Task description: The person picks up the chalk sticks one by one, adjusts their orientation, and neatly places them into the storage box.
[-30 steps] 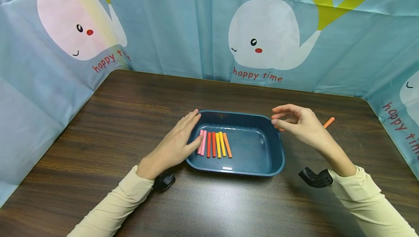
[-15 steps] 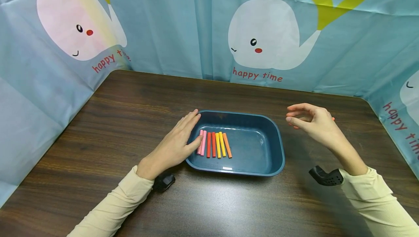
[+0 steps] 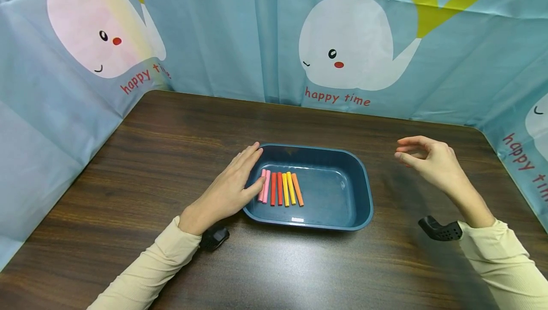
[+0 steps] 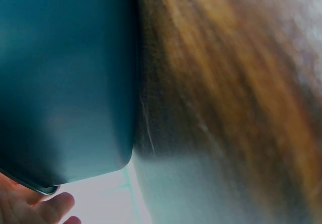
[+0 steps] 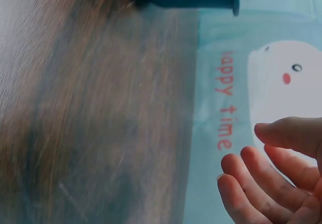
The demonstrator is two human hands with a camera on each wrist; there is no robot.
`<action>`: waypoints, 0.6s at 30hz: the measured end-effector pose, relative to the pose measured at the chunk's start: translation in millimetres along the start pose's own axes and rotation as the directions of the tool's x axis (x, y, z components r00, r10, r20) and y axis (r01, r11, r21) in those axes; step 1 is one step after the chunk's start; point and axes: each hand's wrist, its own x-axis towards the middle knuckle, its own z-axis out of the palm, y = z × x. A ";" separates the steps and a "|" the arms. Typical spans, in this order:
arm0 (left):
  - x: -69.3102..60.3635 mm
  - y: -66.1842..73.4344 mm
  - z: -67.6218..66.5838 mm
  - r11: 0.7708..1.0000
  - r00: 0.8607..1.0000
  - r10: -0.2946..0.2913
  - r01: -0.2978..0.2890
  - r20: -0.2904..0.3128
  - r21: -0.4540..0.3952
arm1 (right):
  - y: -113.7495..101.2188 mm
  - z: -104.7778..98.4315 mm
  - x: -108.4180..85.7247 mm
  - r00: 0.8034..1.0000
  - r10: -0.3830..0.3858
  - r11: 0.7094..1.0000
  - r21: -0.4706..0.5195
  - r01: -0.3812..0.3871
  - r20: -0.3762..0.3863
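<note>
A dark blue plastic tray [image 3: 327,200] stands on the table. Several coloured chalk-like sticks [image 3: 280,189] lie side by side in its left half: pink, red, yellow and one orange. My left hand [image 3: 224,188] holds the tray's left side, thumb over the rim and long fingers along the outside. The left wrist view shows the tray's outer wall [image 4: 65,78] and fingertips [image 4: 59,204] at its rim. Out to the tray's right, my right hand [image 3: 436,163] hovers over the table, fingers loosely bent. The right wrist view shows nothing between its thumb [image 5: 289,133] and fingers.
The brown wooden table [image 3: 192,124] is walled at its back and sides by a light blue curtain [image 3: 218,34] printed with whales. Black wrist devices [image 3: 441,229] hang under both wrists.
My right hand has moved rightward, away from the tray's right edge. An orange stick seen behind it earlier is now out of sight. The left hand and the tray have stayed put.
</note>
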 end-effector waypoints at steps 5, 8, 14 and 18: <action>0.0 0.3 -0.2 1.000 1.000 0.005 -0.005 0.000 -0.001 | 11.6 -2.0 2.0 0.999 -0.011 0.999 -0.038 0.010 -0.030; 0.0 0.2 -0.2 1.000 1.000 0.009 -0.009 -0.001 -0.001 | 18.5 -4.3 2.9 0.999 -0.015 0.999 -0.052 0.013 -0.044; 0.0 0.1 -0.4 1.000 1.000 0.006 -0.006 0.002 -0.006 | 33.1 -9.9 3.1 0.999 -0.025 0.999 -0.036 0.024 -0.031; -0.2 0.1 -0.5 1.000 1.000 0.001 -0.001 0.006 -0.007 | 41.9 -12.5 4.3 0.997 -0.064 0.995 -0.083 0.060 -0.049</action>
